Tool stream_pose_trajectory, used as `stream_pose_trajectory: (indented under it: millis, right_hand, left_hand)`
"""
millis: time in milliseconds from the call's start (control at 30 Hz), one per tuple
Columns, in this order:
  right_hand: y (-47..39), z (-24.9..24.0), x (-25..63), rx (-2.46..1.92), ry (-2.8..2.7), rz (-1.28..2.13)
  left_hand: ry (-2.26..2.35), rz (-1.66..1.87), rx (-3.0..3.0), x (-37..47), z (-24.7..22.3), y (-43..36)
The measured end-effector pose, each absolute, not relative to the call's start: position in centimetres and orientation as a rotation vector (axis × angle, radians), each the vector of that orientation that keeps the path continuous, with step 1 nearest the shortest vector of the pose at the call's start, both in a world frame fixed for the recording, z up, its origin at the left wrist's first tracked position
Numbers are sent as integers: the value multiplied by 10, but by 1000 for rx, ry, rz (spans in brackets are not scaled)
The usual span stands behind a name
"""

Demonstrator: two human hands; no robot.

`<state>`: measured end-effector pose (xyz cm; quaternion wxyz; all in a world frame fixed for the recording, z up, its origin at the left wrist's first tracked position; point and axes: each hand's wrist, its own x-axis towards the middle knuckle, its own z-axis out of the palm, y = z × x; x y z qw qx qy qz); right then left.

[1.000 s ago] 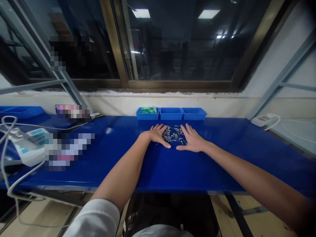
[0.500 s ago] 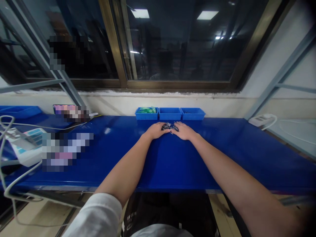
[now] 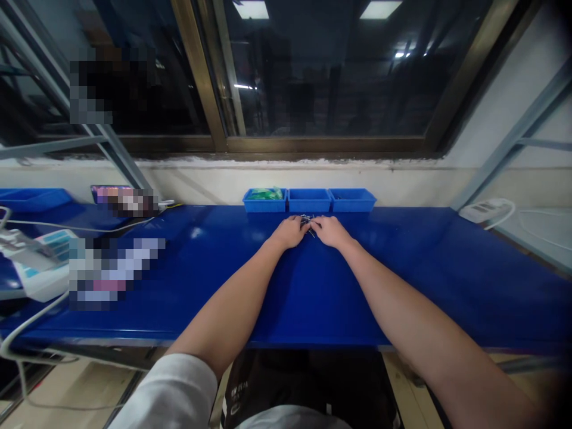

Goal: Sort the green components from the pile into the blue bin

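Between my two hands lies a small heap of thin dark and silvery pieces [image 3: 306, 218], like screws or nails, too small to tell which. My left hand [image 3: 288, 233] curls round the heap's left side, fingers bent inward. From the right, my right hand [image 3: 330, 232] closes on the other side, thumb and fingers drawn together. A few pieces poke out between the hands and toward me. The fingers cover much of the heap, which rests on the blue table [image 3: 322, 286].
Three blue bins stand along the back: the left bin [image 3: 265, 205] has green packets, then a middle bin [image 3: 309, 207] and a right bin [image 3: 353, 207]. A white power strip [image 3: 481, 210] sits at far right. White cables and a white device [image 3: 44, 262] are at left.
Both hands have drawn closer together, and their fingers have curled in from a flatter pose. The heap between them is now narrower and more covered. The view has shifted slightly.
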<state>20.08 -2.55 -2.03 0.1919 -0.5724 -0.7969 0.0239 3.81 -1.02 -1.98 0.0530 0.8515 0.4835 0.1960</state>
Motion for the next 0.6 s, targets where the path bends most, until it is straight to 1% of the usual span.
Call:
stream_pose_trajectory:
  millis: [67, 167, 267, 400, 500, 600]
  right_hand:
    - [-24, -20, 200, -1567, -2187, 80]
    - [-24, -18, 198, -1503, -2066, 5]
    - [-27, -12, 198, -1444, -1963, -58]
    - [-32, -6, 198, -1380, -2038, 77]
    - [-32, -6, 199, -1416, -2096, 171]
    - [-31, -6, 198, -1441, -2033, 277]
  left_hand:
    - [1466, 617, 2570, 38, -20, -11]
    - [1467, 661, 2567, 37, -19, -10]
    - [1448, 785, 2610, 34, -15, -11]
    - [1328, 1013, 2664, 32, -5, -18]
    - [1194, 1001, 2761, 32, 0, -21]
    - [1141, 956, 2836, 32, 1, -22]
